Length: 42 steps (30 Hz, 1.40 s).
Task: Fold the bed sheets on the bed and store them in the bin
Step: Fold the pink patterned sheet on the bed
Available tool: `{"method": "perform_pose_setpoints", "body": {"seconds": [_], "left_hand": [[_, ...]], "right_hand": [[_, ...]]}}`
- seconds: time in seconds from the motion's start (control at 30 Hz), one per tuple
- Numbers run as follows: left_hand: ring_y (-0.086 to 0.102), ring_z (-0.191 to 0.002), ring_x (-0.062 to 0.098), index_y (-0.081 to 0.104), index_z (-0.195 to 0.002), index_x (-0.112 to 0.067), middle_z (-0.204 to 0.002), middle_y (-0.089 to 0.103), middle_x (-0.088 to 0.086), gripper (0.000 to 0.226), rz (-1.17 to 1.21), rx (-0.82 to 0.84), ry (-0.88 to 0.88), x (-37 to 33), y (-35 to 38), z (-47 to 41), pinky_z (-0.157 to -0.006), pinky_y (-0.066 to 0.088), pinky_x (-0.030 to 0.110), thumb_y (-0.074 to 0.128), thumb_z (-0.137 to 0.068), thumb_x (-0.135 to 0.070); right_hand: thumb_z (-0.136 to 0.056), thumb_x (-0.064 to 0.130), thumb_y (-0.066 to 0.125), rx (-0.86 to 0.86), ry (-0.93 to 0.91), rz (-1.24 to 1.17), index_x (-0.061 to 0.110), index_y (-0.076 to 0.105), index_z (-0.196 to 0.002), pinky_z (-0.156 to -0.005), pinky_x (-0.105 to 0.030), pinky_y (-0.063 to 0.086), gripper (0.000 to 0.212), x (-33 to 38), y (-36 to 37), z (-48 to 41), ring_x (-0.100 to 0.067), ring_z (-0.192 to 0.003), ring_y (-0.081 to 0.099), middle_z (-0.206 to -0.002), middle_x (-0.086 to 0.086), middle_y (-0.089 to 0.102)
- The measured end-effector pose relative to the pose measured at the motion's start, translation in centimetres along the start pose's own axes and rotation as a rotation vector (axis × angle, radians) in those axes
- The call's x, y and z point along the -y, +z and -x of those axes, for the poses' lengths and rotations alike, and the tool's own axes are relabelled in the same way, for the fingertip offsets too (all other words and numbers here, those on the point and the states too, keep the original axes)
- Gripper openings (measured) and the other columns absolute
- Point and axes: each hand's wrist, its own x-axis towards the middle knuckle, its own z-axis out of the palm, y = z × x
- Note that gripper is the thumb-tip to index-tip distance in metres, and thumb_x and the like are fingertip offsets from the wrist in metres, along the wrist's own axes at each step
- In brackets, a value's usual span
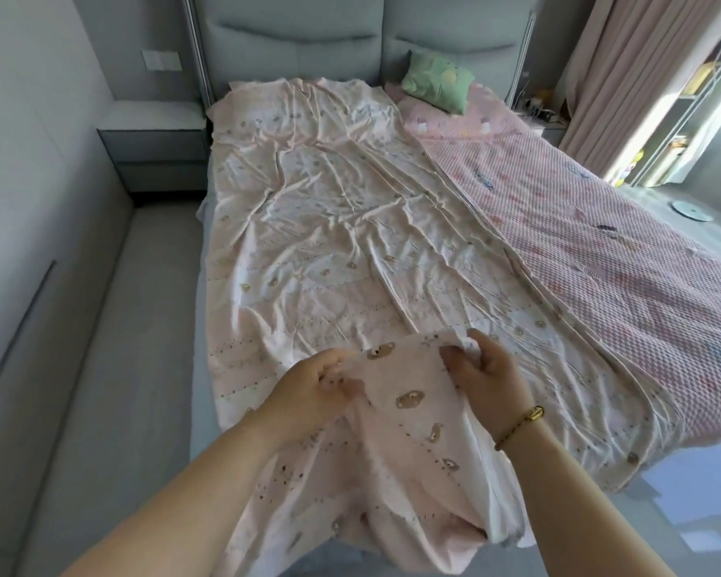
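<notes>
We find the pink bed sheet (pixel 329 226), printed with small bears, lying crumpled along the left half of the bed (pixel 199 326). It runs from twelve o'clock at the grey padded headboard (pixel 300 47) down to the foot at six. Its near end is lifted off the mattress at six o'clock and hangs in loose folds between the two forearms.

The left hand (pixel 313 385), towards seven o'clock, has a narrow grip. Thumb and fingertips are curled together and pinch the raised hem. The right hand (pixel 488 376), towards five o'clock, has its fingers curled over the same hem, with a fold of cloth bunched inside that grip. A gold bracelet (pixel 521 422) sits on its wrist. We see the stretch of hem between the hands held fairly taut, bear print facing up.

At three o'clock the sheet's long folded edge lies on a pink quilted coverlet (pixel 600 251). A green pillow (pixel 433 81) leans at one o'clock against the headboard. A grey nightstand (pixel 155 143) stands at ten o'clock, and pink curtains (pixel 625 77) hang at two.
</notes>
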Motion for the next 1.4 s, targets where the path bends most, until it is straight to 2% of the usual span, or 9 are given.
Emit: {"method": "perform_pose_setpoints", "body": {"seconds": [0.17, 0.27, 0.37, 0.47, 0.57, 0.67, 0.87, 1.0, 1.4], "left_hand": [[0.047, -0.08, -0.028, 0.048, -0.101, -0.047, -0.097, 0.049, -0.033, 0.04, -0.011, 0.128, 0.117, -1.5, -0.1, -2.8, -0.068, 0.038, -0.004, 0.072, -0.078, -0.026], [0.056, -0.066, 0.0, 0.066, -0.085, -0.02, -0.076, 0.062, -0.007, 0.003, 0.044, 0.016, 0.115, -2.0, -0.2, -3.7, -0.061, 0.042, 0.009, 0.067, -0.083, -0.02], [0.043, -0.057, 0.006, 0.064, -0.076, 0.003, -0.063, 0.051, 0.001, 0.022, 0.036, -0.032, 0.112, -1.1, -0.4, -3.5, -0.058, 0.035, 0.012, 0.063, -0.085, -0.017], [0.052, -0.06, -0.006, 0.063, -0.057, -0.033, -0.057, 0.056, -0.018, 0.038, 0.066, -0.1, 0.121, -0.9, -0.6, -1.5, -0.063, 0.037, 0.004, 0.061, -0.085, -0.007], [0.059, -0.08, -0.006, 0.068, -0.078, -0.021, -0.081, 0.066, -0.017, 0.015, 0.129, -0.19, 0.116, -0.3, -0.1, 0.6, -0.076, 0.042, 0.007, 0.06, -0.087, -0.011], [0.053, -0.083, 0.015, 0.06, -0.092, 0.0, -0.085, 0.06, 0.007, 0.021, 0.206, -0.311, 0.051, 0.2, 1.2, 3.1, -0.078, 0.04, 0.024, 0.053, -0.085, -0.019], [0.056, -0.086, 0.018, 0.06, -0.082, -0.027, -0.087, 0.06, 0.001, 0.016, 0.491, -0.359, -0.195, -1.7, 8.3, 9.5, -0.071, 0.04, 0.026, 0.067, -0.07, -0.034], [0.04, -0.104, -0.013, 0.045, -0.102, -0.054, -0.114, 0.041, -0.033, 0.084, 0.123, 0.002, -0.26, -3.7, 12.5, 12.0, -0.082, 0.037, 0.014, 0.074, -0.024, -0.07], [0.053, -0.081, 0.012, 0.064, -0.102, -0.025, -0.075, 0.051, -0.014, 0.021, -0.782, -0.188, -0.045, -7.4, 23.3, 9.1, -0.058, 0.032, 0.015, 0.055, -0.086, -0.035]], "right_hand": [[-0.083, 0.003, 0.062, 0.156, -0.075, 0.102, 0.026, 0.054, -0.064, -0.049, -0.012, 0.037, 0.031, 1.4, 2.8, -2.3, -0.001, -0.053, 0.047, -0.058, 0.006, 0.049], [-0.082, 0.003, 0.064, 0.16, -0.013, -0.012, 0.024, 0.052, -0.069, -0.044, -0.01, 0.032, 0.027, 1.2, 3.4, -2.5, -0.002, -0.043, 0.04, -0.057, 0.003, 0.041], [-0.081, 0.006, 0.067, 0.276, 0.055, -0.112, 0.027, 0.049, -0.083, -0.048, -0.011, 0.036, 0.026, 0.7, 3.5, -2.2, -0.001, -0.048, 0.041, -0.071, 0.002, 0.045], [-0.084, 0.012, 0.063, 0.521, 0.111, 0.131, 0.022, 0.046, -0.08, -0.049, -0.009, 0.037, 0.02, -0.2, 3.9, -1.4, 0.004, -0.048, 0.045, -0.069, 0.012, 0.045], [-0.088, 0.018, 0.053, 0.641, 0.099, 0.498, 0.026, 0.034, -0.065, -0.047, -0.011, 0.034, 0.031, -3.5, 4.5, -0.1, -0.001, -0.052, 0.037, -0.062, 0.011, 0.04], [-0.09, 0.015, 0.049, 0.571, 0.073, 0.547, 0.029, 0.03, -0.063, -0.051, -0.011, 0.034, 0.036, -7.3, 3.1, 1.7, -0.001, -0.05, 0.039, -0.055, 0.012, 0.041], [-0.082, -0.005, 0.055, 0.455, 0.032, 0.271, 0.029, 0.052, -0.067, -0.061, -0.006, 0.038, 0.037, -10.7, -4.7, 6.8, 0.007, -0.065, 0.041, -0.069, 0.015, 0.048], [-0.082, -0.006, 0.051, 0.515, -0.011, 0.213, 0.019, 0.068, -0.094, -0.063, -0.002, 0.04, 0.032, -10.7, -7.5, 9.1, -0.005, -0.074, 0.054, -0.072, 0.02, 0.055], [-0.085, 0.008, 0.055, 0.524, -0.123, 0.25, 0.022, 0.051, -0.058, -0.048, -0.015, 0.03, 0.03, -11.8, -12.3, 11.7, -0.005, -0.05, 0.037, -0.051, 0.011, 0.042]]}}
